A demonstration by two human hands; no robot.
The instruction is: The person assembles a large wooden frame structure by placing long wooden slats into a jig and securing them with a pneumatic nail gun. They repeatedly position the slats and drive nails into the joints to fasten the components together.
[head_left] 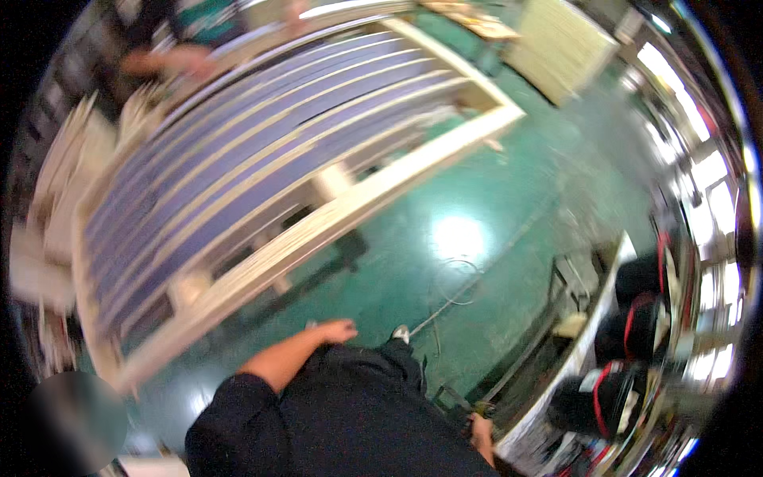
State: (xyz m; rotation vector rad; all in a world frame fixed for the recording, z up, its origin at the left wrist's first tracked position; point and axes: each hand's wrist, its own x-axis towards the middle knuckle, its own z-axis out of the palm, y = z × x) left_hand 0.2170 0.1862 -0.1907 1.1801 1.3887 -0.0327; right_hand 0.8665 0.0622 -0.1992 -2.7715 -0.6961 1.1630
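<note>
My left hand (339, 330) hangs in front of my black shirt, near the frame's close side and apart from it; blur hides how its fingers lie. Low on the right, my right hand (482, 434) is closed round a dark hand tool (455, 402), whose kind I cannot make out. Ahead and to the left stands a large pale wooden frame (302, 232). Long slats (274, 119) run across it over bluish-purple material. Short wood blocks (334, 181) sit along its near rail.
Across the frame a co-worker's hand (189, 60) reaches to its far edge. A thin hose (455, 300) loops over the green floor. At right, a bench (531, 413) carries black bundles with red bands (598, 401). Stacked boards (71, 179) stand left; a pale panel stack (560, 49) stands behind.
</note>
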